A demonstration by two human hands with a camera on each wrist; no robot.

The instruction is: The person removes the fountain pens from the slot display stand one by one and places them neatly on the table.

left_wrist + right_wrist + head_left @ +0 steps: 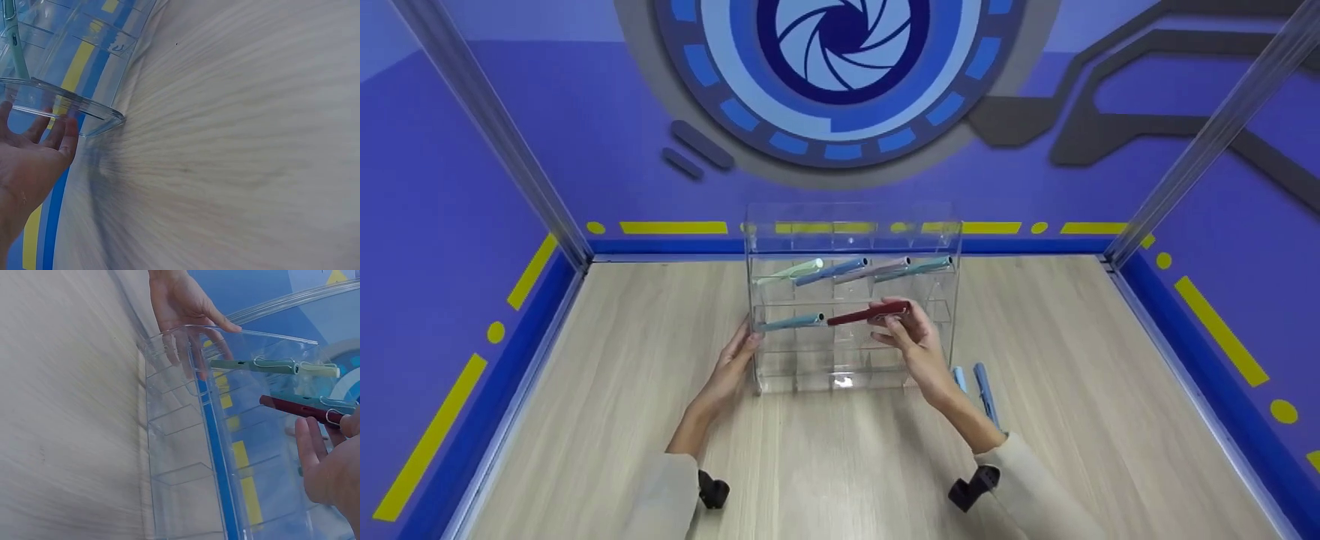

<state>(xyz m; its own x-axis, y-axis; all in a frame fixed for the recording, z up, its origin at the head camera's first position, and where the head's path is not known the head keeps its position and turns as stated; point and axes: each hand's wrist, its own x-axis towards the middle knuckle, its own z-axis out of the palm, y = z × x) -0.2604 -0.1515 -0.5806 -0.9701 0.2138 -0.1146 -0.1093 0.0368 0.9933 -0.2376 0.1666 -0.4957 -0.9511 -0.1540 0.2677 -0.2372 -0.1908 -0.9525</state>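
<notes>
Your right hand [913, 341] pinches a slim dark-red pen [868, 313] inside the clear acrylic compartment rack [945, 225]; your left hand [735, 360] rests flat against its side. Five pastel pens [831, 271] lie inside.

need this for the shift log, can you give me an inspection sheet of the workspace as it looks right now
surface: pale wood-grain tabletop, bare around the rack.
job's things: clear acrylic rack standing upright; four pens in its upper row, a teal pen in the middle row; dark red pen partly in the next middle slot.
clutter: two blue pens lying on the table right of the rack.
grippers: left hand rests open against the rack's left side; right hand pinches the dark red pen's end with its fingers.
cables: nothing seen.
surroundings: purple walls with yellow dashes, blue circular emblem, metal corner posts.
</notes>
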